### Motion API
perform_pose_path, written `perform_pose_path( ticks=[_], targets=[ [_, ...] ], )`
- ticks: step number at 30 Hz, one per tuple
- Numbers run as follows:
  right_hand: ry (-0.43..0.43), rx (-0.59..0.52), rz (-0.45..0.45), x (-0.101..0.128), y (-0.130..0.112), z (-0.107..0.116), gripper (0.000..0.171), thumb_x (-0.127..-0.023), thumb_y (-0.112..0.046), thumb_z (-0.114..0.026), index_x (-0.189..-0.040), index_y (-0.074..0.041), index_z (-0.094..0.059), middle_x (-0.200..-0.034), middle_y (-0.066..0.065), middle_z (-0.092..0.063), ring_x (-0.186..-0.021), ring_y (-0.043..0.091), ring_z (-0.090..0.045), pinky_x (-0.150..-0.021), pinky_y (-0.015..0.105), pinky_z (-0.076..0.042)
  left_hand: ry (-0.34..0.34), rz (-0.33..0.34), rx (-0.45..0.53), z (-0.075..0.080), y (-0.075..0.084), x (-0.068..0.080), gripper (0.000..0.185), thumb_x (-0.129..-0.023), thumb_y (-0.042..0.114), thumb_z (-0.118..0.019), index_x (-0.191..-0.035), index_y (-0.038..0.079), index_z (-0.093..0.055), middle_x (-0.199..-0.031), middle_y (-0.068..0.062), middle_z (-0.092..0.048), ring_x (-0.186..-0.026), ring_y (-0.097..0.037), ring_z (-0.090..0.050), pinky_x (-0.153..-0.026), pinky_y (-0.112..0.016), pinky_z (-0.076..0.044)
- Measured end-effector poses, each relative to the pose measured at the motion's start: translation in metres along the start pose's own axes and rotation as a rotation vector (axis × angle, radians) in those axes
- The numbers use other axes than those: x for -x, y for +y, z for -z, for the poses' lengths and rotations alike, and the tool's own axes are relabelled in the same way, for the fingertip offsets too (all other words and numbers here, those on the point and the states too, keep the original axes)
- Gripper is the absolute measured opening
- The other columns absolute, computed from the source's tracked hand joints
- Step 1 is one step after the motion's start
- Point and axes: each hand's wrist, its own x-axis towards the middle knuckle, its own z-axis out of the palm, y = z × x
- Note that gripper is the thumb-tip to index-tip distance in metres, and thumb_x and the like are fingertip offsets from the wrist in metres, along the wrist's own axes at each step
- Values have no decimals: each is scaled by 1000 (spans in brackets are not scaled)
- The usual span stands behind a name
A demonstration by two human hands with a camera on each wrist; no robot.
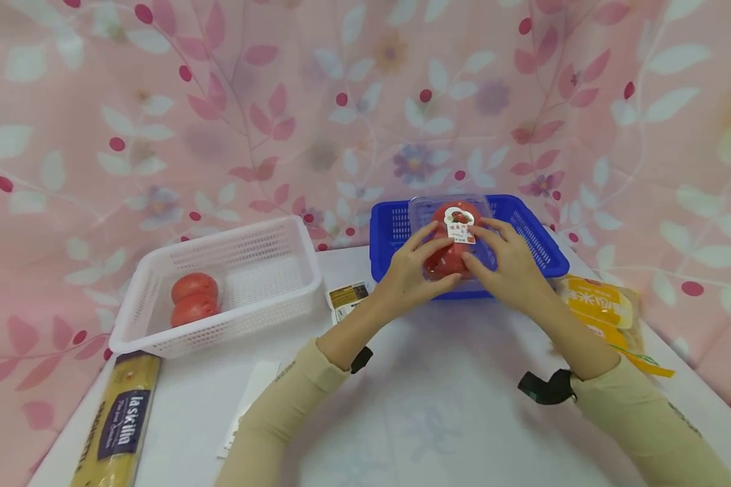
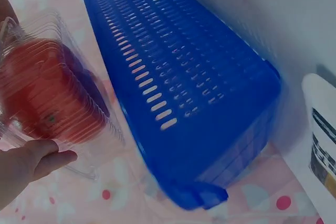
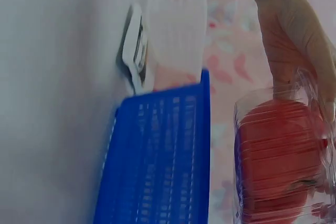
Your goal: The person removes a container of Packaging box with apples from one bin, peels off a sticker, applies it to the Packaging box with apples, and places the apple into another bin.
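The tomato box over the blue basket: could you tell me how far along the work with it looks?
Looks done: two tomatoes lie in the white basket. In hand: the left hand and right hand hold the clear tomato box above the blue basket; whether it is going in or coming out I cannot tell. Left: spaghetti and a yellow packet lie loose on the table.

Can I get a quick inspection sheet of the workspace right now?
Surface: white table.
Job's things: clear tomato box, held over blue basket.
Clutter: white basket with two tomatoes; spaghetti pack; yellow packet; small packet.
Hands: left hand and right hand grip the box.
Cables: nothing seen.
Surroundings: pink floral cloth.
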Motion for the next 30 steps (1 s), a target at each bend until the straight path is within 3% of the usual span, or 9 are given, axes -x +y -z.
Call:
perform_pose_path(
  ticks=[4,8,13,17,22,27,30],
  targets=[
    [23,28,-25,-17,22,7,43,-85,-18,-64,-118,7,-55,-125,25,-46,-115,45,-41,-88,62,-37,-4,27,-12,-21,-10,-24,50,-79,27,-72,-122,8,-55,-140,-15,-36,-118,-26,-48,-83,-26,-48],
    [43,28,-63,-32,47,8,38,-85,-16,-62,-114,9,-58,-120,27,-50,-113,44,-44,-87,59,-39,-18,96,-34,-42,-19,-41,51,-81,30,-68,-125,9,-52,-141,-16,-34,-115,-27,-50,-82,-27,-49],
    [2,-23,-204,-39,79,3,36,-88,-21,-60,-112,6,-61,-120,26,-52,-117,42,-43,-93,57,-34,-41,211,-31,-63,-31,-56,50,-83,32,-66,-125,10,-52,-140,-12,-36,-114,-27,-50,-82,-29,-49],
    [-73,-41,-331,-33,99,-3,41,-91,-30,-55,-115,3,-60,-125,27,-50,-121,43,-39,-98,60,-26,-87,310,-27,-78,-38,-58,50,-84,36,-64,-126,12,-51,-139,-9,-38,-114,-26,-49,-81,-29,-50],
    [-151,-37,-435,-28,115,-13,45,-91,-36,-52,-117,0,-60,-128,28,-47,-122,44,-36,-96,60,-29,-238,389,-56,-88,-45,-56,54,-85,39,-61,-131,15,-46,-140,-8,-36,-116,-24,-48,-84,-31,-49],
    [-132,-6,-466,-26,125,-16,40,-92,-30,-51,-113,3,-61,-121,29,-51,-116,45,-41,-92,59,-34,-474,365,-86,-88,-53,-59,68,-85,42,-59,-141,15,-32,-146,-8,-27,-121,-23,-41,-90,-33,-45],
    [-111,9,-476,-26,126,-17,37,-91,-25,-50,-109,4,-62,-117,29,-53,-109,43,-45,-87,55,-38,-540,367,-78,-88,-55,-62,71,-85,42,-58,-143,15,-28,-147,-8,-25,-123,-22,-39,-92,-33,-44]
  ],
)
